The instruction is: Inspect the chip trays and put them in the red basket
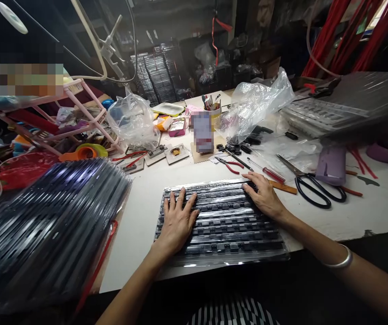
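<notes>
A clear plastic tray point(227, 259) lies flat at the table's front edge, its long grooves filled with rows of black parts point(224, 222). My left hand point(178, 219) rests on the tray's left side with the fingers spread over the rows. On the far right corner lies my right hand point(263, 194), its fingers stretched out and touching the parts and the rim. Neither hand grips anything. What the black parts are, I cannot tell.
A tall stack of similar filled trays point(51, 216) stands on the left. Scissors point(310, 183), a red screwdriver point(270, 174) and pliers point(230, 166) lie beyond the right hand. Plastic bags point(254, 106), a pink rack point(88, 108) and a phone point(203, 133) are at the back.
</notes>
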{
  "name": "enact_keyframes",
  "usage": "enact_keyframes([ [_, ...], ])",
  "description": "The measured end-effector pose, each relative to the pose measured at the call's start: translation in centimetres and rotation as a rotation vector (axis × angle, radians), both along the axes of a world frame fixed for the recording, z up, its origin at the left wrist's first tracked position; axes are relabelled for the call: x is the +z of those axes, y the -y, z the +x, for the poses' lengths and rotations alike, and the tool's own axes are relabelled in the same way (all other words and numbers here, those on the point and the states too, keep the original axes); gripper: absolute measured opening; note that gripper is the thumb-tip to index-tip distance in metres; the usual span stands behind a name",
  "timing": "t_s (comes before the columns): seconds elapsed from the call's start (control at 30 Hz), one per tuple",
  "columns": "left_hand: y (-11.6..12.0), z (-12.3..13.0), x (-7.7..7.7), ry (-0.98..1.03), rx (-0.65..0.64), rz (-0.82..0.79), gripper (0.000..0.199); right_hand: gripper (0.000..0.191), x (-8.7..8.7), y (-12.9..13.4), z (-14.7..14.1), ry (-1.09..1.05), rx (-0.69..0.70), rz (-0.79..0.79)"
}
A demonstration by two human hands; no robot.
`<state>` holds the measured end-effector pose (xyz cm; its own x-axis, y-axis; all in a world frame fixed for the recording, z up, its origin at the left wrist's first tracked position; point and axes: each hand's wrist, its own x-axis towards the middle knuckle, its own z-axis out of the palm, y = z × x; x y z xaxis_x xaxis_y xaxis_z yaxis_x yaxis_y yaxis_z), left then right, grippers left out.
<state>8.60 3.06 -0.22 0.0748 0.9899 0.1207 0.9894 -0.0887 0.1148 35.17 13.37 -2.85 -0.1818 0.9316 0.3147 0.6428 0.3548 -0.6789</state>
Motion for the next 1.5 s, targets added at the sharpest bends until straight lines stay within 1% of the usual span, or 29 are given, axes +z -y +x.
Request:
enact_keyframes([
  [0.17, -1.3, 1.1, 0.6, 0.104, 0.105, -0.010, 0.047, 0.031, 0.4, 0.4, 0.2, -0.225, 0.029, 0.049],
  [0.27, -2.5, 1.3, 1.0, 0.168, 0.147, -0.042, 0.047, 0.028, 0.6, 0.5, 0.2, -0.251, 0.029, 0.065],
  [0.37, -3.1, 1.2, 1.4, 0.198, 0.163, -0.047, 0.055, 0.030, 0.4, 0.4, 0.1, -0.199, 0.015, 0.058],
  [0.43, -3.0, 1.1, 1.4, 0.198, 0.160, -0.012, 0.057, 0.034, 0.1, 0.2, 0.0, -0.115, 0.017, 0.045],
  [0.53, -2.4, 1.1, 1.2, 0.188, 0.100, 0.066, 0.047, 0.041, -0.3, 0.0, -0.2, 0.066, 0.044, 0.032],
  [0.63, -1.8, 0.7, 0.5, 0.167, 0.006, 0.138, 0.037, 0.045, -0.2, -0.3, -0.2, 0.196, 0.078, -0.008],
  [0.73, -1.4, 0.1, -0.5, 0.121, -0.069, 0.194, 0.034, 0.043, 0.3, -0.9, -0.2, 0.187, 0.060, -0.078],
  [0.83, -1.5, -0.2, -1.1, 0.100, -0.108, 0.224, 0.034, 0.036, 0.8, -1.7, -0.3, 0.140, -0.021, -0.107],
  [0.9, -1.6, -0.1, -1.0, 0.109, -0.096, 0.213, 0.036, 0.033, 1.0, -2.3, -0.5, 0.103, -0.064, -0.117],
  [0.97, -1.8, 0.3, -0.5, 0.095, -0.063, 0.173, 0.040, 0.032, 1.1, -2.6, -0.5, 0.050, -0.081, -0.122],
  [1.1, -2.4, 1.4, 0.6, -0.018, 0.039, 0.104, 0.047, 0.031, 1.2, -2.5, -0.3, -0.054, -0.073, -0.100],
  [1.17, -2.8, 1.8, 0.8, -0.041, 0.089, 0.082, 0.049, 0.030, 1.3, -2.3, -0.2, -0.071, -0.069, -0.090],
  [1.27, -3.5, 2.0, 0.8, -0.034, 0.127, 0.064, 0.049, 0.028, 1.4, -2.1, -0.1, -0.040, -0.064, -0.090],
  [1.37, -3.7, 2.0, 0.7, -0.040, 0.125, 0.079, 0.048, 0.025, 1.3, -2.3, -0.4, 0.054, -0.036, -0.114],
  [1.5, -3.1, 1.5, 0.5, -0.039, 0.043, 0.121, 0.045, 0.027, 1.4, -3.7, -0.6, 0.153, 0.010, -0.168],
])
